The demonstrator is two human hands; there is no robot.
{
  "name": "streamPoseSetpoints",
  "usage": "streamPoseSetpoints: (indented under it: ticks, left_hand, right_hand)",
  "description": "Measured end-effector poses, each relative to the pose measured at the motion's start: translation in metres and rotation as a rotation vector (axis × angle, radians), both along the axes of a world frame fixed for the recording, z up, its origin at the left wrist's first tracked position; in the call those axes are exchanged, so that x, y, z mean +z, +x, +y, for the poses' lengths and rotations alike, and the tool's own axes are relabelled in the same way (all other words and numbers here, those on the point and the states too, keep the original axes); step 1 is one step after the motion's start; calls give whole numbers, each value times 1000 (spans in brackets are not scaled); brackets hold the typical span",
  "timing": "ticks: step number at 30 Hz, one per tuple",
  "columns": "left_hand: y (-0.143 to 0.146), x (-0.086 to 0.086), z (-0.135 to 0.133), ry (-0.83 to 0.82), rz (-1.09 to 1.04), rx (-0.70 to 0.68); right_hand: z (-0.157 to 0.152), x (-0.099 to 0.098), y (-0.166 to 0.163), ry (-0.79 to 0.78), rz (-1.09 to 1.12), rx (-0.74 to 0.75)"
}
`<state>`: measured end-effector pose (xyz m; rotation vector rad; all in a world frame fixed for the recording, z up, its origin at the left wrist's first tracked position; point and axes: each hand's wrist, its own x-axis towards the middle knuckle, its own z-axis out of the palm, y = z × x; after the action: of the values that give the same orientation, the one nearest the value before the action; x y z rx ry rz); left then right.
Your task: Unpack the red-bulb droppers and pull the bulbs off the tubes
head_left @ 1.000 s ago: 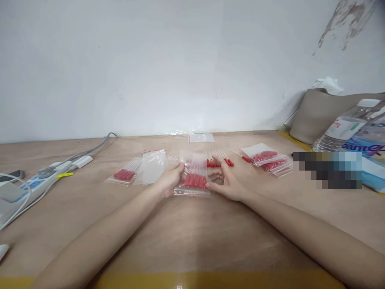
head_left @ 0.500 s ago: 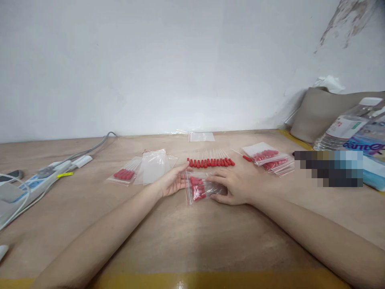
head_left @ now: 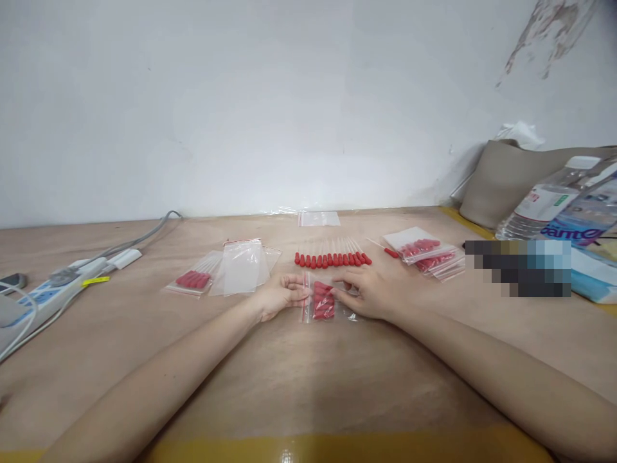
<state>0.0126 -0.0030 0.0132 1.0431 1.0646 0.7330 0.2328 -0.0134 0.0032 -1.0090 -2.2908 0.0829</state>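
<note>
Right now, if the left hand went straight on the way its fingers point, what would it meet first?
The left hand touches the clear plastic zip bag; straight on, it would likely meet the rounded red tips inside first, then the right hand, though depth is unclear.

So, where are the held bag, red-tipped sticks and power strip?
Held bag [head_left: 344, 314]: head view, clear lower part, right side.
Red-tipped sticks [head_left: 336, 260]: head view, red tip near the row's middle.
Power strip [head_left: 47, 294]: head view, its blue panel.
</note>
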Motion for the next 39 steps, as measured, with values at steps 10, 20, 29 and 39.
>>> streamPoseSetpoints:
  ticks: [10,20,29,39]
  left_hand:
    - [16,1,-2,167,24,-174]
    - [16,1,-3,270,111,-305]
    - [17,3,-10,140,-6,-251]
    - [17,-4,-10,416,281,-112]
  right_hand:
    - [6,9,-17,231,-27,267]
    - [16,8,-14,483,-155,352]
    - [9,1,-14,393,-67,360]
    - [2,14,-9,85,26,373]
